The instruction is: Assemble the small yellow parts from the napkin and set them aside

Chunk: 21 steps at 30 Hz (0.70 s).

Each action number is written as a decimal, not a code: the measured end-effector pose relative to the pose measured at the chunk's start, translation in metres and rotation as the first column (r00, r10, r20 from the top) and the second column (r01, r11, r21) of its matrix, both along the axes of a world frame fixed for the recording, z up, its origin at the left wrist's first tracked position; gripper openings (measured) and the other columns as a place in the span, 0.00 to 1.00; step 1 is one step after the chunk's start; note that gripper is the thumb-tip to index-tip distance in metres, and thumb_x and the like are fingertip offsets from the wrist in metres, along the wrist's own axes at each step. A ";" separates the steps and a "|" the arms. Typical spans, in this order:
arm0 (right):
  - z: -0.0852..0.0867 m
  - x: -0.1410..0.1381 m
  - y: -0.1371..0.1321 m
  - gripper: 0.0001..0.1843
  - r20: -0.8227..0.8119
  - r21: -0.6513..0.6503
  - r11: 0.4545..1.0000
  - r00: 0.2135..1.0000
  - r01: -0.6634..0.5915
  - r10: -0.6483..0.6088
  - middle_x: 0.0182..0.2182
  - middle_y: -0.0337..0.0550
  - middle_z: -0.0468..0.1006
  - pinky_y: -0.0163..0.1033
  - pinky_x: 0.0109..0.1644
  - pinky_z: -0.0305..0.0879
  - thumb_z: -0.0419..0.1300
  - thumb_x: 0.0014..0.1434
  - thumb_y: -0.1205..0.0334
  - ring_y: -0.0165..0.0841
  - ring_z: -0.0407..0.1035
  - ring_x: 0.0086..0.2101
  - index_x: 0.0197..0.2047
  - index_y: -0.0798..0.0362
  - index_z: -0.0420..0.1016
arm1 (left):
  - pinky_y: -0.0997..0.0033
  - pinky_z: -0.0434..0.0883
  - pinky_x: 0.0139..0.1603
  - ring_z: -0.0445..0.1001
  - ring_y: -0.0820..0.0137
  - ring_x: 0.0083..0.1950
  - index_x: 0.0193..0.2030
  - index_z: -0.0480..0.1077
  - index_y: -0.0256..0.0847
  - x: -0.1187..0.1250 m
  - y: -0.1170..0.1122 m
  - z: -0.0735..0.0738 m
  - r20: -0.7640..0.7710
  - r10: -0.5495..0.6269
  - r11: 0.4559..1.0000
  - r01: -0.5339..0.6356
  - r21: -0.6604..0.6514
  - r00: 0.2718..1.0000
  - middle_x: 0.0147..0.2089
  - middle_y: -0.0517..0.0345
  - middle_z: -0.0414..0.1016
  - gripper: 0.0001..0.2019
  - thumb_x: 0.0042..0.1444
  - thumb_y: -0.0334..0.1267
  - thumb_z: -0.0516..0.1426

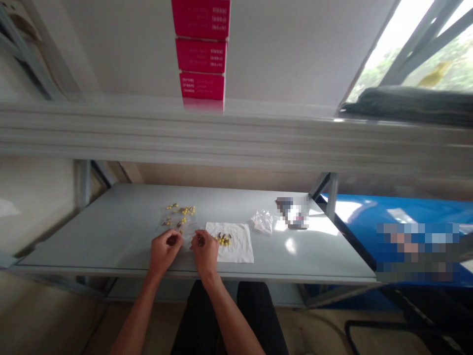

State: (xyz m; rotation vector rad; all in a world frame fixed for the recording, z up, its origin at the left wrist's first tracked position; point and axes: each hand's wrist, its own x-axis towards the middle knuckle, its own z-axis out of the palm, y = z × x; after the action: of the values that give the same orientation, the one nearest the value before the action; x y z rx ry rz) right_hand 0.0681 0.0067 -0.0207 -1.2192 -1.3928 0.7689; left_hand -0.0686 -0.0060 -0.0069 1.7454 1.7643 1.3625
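Observation:
My left hand and my right hand are close together near the table's front edge. Each has its fingers curled in a pinch. Between them shows a small clear plastic bag, gripped from both sides; its edges are hard to make out. Just beyond my left hand lie several small yellow and dark brown pieces, some in or on clear plastic. Beside my right hand, a white cloth is spread out, bearing a little heap of similar yellow-and-brown pieces. The pieces' kind is too small to tell.
Crumpled clear plastic sits right of the cloth on the grey table. Farther right is a blurred-out object. A shelf crosses overhead, with pink-red boxes stacked on it. A blue surface adjoins at right.

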 end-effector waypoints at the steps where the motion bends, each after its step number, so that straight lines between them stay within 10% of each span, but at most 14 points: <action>1: 0.000 0.000 0.000 0.10 -0.021 -0.009 1.000 1.000 0.011 -0.012 0.22 0.36 0.76 0.32 0.27 0.65 0.54 0.60 0.67 0.31 0.71 0.22 0.39 0.51 0.76 | 0.73 0.70 0.33 0.74 0.68 0.28 0.28 0.72 0.41 -0.001 0.000 -0.001 0.024 -0.015 1.000 0.015 -0.006 1.000 0.25 0.61 0.75 0.08 0.54 0.41 0.58; 9: 0.012 0.021 0.005 0.17 -0.025 0.205 0.954 0.973 -0.220 0.230 0.32 0.42 0.76 0.32 0.32 0.67 0.50 0.65 0.67 0.28 0.69 0.27 0.46 0.51 0.80 | 0.60 0.69 0.59 0.76 0.60 0.57 0.54 0.70 0.43 -0.005 0.014 -0.006 0.297 -0.061 0.998 0.051 0.039 0.953 0.53 0.48 0.78 0.20 0.63 0.52 0.53; 17: 0.033 0.063 0.023 0.11 -0.100 0.150 0.916 0.916 -0.372 0.388 0.34 0.41 0.80 0.31 0.29 0.69 0.56 0.66 0.56 0.29 0.73 0.28 0.49 0.50 0.72 | 0.52 0.65 0.64 0.75 0.56 0.60 0.60 0.66 0.44 0.006 0.019 -0.007 0.326 -0.159 0.981 0.187 -0.057 0.932 0.59 0.44 0.75 0.28 0.60 0.58 0.55; 21: 0.052 0.073 0.030 0.08 -0.100 0.203 0.895 0.901 -0.396 0.422 0.32 0.39 0.78 0.33 0.33 0.71 0.57 0.65 0.57 0.29 0.73 0.29 0.43 0.51 0.72 | 0.54 0.70 0.59 0.77 0.56 0.56 0.61 0.67 0.44 0.031 0.021 0.002 0.568 -0.193 0.956 0.284 -0.075 0.800 0.56 0.45 0.77 0.29 0.59 0.60 0.55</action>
State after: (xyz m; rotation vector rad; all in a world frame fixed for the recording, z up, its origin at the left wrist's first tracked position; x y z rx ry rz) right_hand 0.1410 0.0366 0.0310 -0.7208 -1.5845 0.9772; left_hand -0.0374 0.0149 -0.0046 1.2544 1.2406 1.3918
